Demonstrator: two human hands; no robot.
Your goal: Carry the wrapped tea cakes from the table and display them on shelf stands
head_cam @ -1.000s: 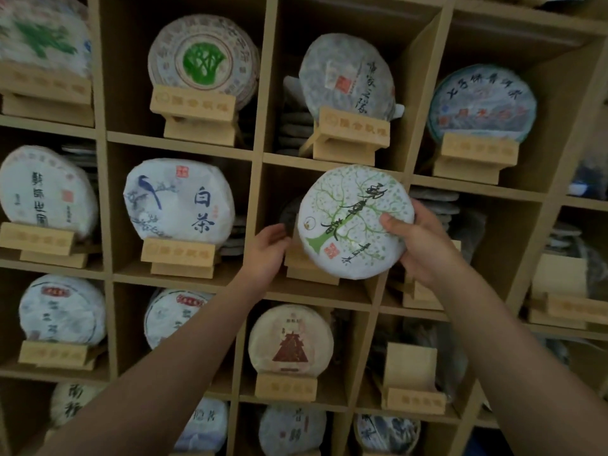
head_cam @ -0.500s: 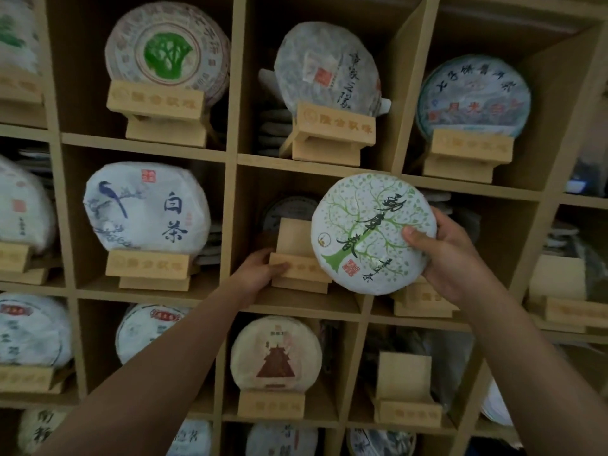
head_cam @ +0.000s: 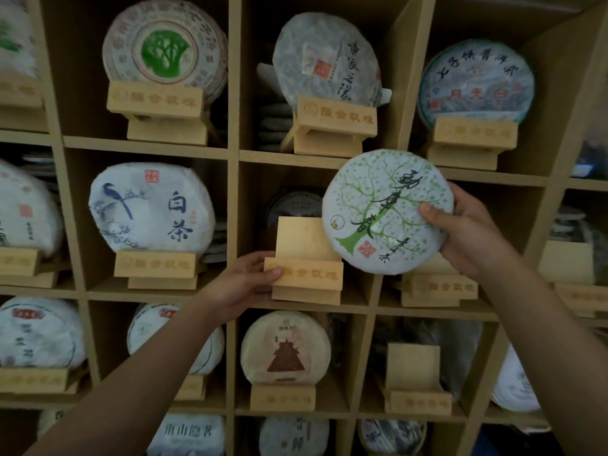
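While left hand (head_cam: 241,284) grips stand (head_cam: 306,261), neighbouring cakes (head_cam: 151,209) crowd around.

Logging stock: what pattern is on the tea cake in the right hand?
A green tree on white paper, on the tea cake, head view.

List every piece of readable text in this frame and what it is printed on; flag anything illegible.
"白茶": bird-print tea cake.
"南山隐茗": bottom-row tea cake.
"月光白": blue tea cake, top right; its upper arc of characters is unclear.
Brush calligraphy on the tree-print tea cake held by the right hand: too cursive to read.
Engraved characters on the empty stand gripped by the left hand: too blurred, as on the other stands.
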